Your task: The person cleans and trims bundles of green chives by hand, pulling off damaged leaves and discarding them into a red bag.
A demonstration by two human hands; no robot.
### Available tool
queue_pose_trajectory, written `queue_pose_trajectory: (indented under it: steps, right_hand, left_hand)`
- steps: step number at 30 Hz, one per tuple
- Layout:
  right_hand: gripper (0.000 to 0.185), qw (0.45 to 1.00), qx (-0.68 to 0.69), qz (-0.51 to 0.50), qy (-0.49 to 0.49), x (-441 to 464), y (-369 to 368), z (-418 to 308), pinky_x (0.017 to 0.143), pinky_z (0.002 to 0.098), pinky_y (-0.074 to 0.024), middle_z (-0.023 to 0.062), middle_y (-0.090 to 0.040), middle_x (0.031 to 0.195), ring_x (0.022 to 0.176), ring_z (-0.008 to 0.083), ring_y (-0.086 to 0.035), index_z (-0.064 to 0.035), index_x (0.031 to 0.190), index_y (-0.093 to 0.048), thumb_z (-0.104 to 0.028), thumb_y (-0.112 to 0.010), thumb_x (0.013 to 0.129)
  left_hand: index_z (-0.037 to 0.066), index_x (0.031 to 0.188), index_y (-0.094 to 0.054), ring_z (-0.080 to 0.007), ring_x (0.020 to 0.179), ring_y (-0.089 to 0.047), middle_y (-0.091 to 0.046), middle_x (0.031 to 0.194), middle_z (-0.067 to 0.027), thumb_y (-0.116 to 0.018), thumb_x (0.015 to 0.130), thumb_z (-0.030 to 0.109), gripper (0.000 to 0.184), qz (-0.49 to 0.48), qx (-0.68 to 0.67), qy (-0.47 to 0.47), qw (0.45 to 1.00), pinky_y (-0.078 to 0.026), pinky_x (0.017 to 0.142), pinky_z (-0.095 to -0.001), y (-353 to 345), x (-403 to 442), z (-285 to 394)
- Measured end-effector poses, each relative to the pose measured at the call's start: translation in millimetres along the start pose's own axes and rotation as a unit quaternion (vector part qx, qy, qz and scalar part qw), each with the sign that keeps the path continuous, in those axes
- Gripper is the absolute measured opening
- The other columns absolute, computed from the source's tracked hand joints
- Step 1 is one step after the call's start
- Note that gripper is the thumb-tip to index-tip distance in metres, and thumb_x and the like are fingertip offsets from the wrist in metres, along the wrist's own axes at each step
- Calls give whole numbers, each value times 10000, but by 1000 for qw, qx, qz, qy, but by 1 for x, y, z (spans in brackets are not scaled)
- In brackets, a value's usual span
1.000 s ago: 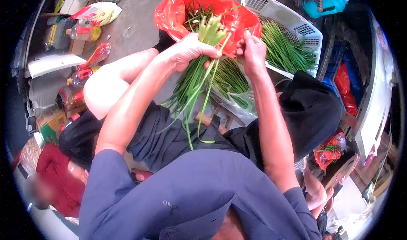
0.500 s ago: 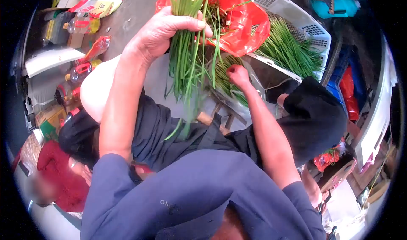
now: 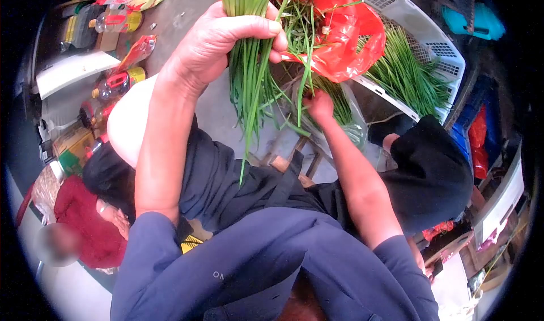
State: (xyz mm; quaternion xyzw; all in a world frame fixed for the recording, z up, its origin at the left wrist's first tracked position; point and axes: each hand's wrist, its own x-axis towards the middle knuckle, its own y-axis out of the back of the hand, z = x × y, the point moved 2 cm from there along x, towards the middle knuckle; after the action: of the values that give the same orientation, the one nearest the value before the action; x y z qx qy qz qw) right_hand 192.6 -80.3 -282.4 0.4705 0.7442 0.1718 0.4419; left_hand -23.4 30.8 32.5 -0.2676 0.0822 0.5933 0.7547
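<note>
My left hand (image 3: 212, 46) is wrapped round a bunch of green chives (image 3: 249, 94), pale stem ends up and leaf tips hanging over my lap. A few strands stick out sideways from the bunch. Lower and to the right, my right hand (image 3: 321, 107) has its fingers curled closed, at a clear plastic bag (image 3: 356, 131) with more chives (image 3: 340, 101) in it. What those fingers hold, if anything, is hidden. Just beyond both hands lies an opened red plastic bag (image 3: 360, 46) with loose green and brownish trimmings (image 3: 300, 23) inside.
A white slatted crate (image 3: 455, 74) of chives (image 3: 408, 77) stands at the upper right, near a turquoise container (image 3: 473, 22). Bottles (image 3: 116, 20) and a carton (image 3: 73, 148) line the left side. Another person in a dark red top (image 3: 85, 224) is at the lower left.
The view has shifted, so the surroundings sit further right and lower. My left hand still grips the bunch, whose hanging leaves have swung. My right hand stays closed by the clear bag.
</note>
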Motion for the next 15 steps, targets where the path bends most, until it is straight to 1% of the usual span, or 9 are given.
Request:
queue_pose_trajectory:
  steps: [1,3,5,7,8,10,15]
  right_hand:
    - [187,1000,2,26,3,0,-1,-2,657,457,-504,169,-655,773,736,359,-636,-104,813,-670,-239,-656,684]
    - [178,1000,0,26,-2,2,-1,-4,659,461,-503,177,-651,772,743,364,-635,-106,808,-670,-232,-649,684]
    - [168,1000,-4,29,-7,2,5,-7,662,465,-502,186,-646,770,750,368,-633,-108,802,-669,-225,-642,684]
    - [157,999,-33,-1,-1,0,11,-9,679,500,-508,188,-643,799,778,387,-624,-95,822,-639,-232,-596,760]
    - [157,999,-34,0,-4,-1,14,-9,679,500,-508,188,-643,799,778,387,-624,-95,822,-639,-232,-596,760]
    - [183,1000,-24,0,-13,4,19,-1,673,454,-502,192,-645,780,770,370,-632,-87,822,-660,-218,-620,701]
    - [202,999,4,43,28,0,28,14,690,445,-505,165,-660,804,790,352,-642,-89,848,-667,-227,-631,705]
  left_hand:
    - [-2,921,-578,-176,680,-652,-662,782,-122,-627,811,93,154,4,-1,2,1000,-535,680,-279,0,0,0]
    - [-1,910,-583,-171,677,-647,-658,775,-116,-629,810,96,147,8,-3,4,1000,-532,681,-280,1,1,-2]
    - [21,994,-550,-162,661,-642,-646,789,-97,-644,823,119,218,-4,14,-8,1000,-536,646,-275,4,3,-4]
    - [20,984,-558,-159,656,-638,-645,786,-92,-646,825,123,209,-2,19,-10,1000,-532,645,-271,3,3,-2]
    - [19,973,-565,-157,651,-635,-643,784,-87,-647,827,128,200,-1,24,-11,1000,-528,644,-268,2,3,-3]
    - [19,962,-572,-153,645,-631,-642,782,-79,-652,826,131,193,-2,22,-19,1000,-523,639,-265,1,4,-5]
    - [13,942,-600,-143,643,-622,-639,776,-62,-668,819,138,188,16,15,-29,999,-510,631,-259,-2,2,-2]
